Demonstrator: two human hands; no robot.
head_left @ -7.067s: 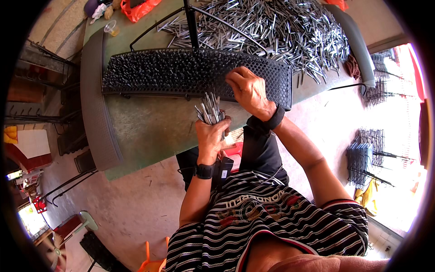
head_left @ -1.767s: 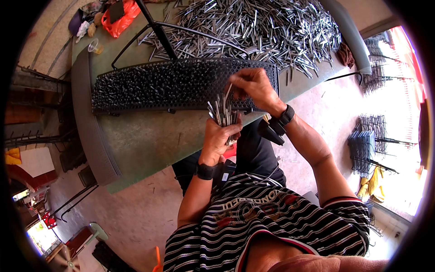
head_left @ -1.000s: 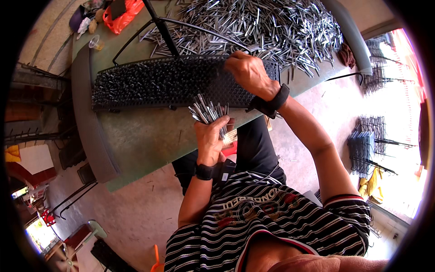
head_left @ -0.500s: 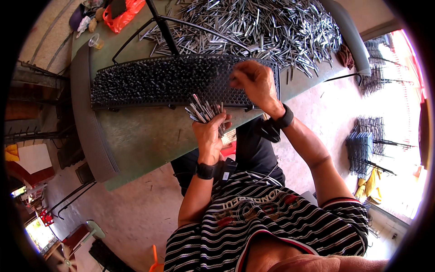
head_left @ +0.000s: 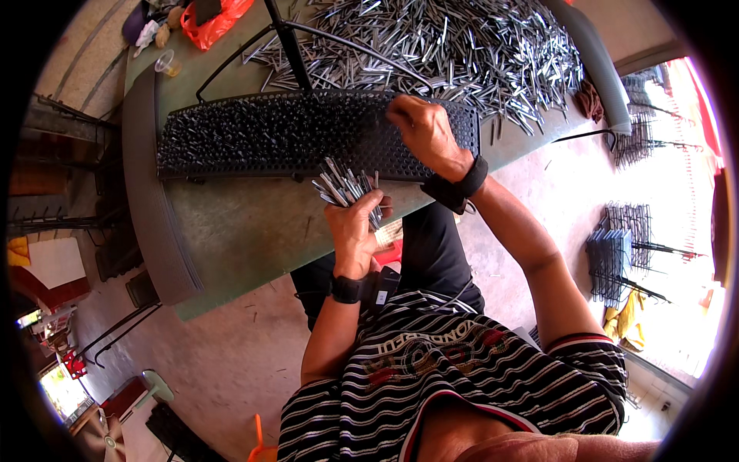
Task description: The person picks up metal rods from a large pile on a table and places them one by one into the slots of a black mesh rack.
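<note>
1. Green worktop (head_left: 246, 242): loose metal strips (head_left: 469, 46) heaped toward far edge; pale floor (head_left: 223, 346) below.
2. Perforated black panel (head_left: 465, 127): right end by worktop's near edge.
3. Your left hand (head_left: 354, 235): closed round strip bundle (head_left: 344, 185); fanned tips should separate easier.
4. Your right hand (head_left: 428, 138): fingers curled over panel; can't tell whether anything's pinched.

Green table (head_left: 246, 246): black perforated tray (head_left: 462, 127), right end by near edge; metal strips (head_left: 446, 46) heaped toward far right corner; clear cup (head_left: 166, 65) near left edge; red bag (head_left: 215, 29) farther back; brown cloth (head_left: 590, 102), right edge
</note>
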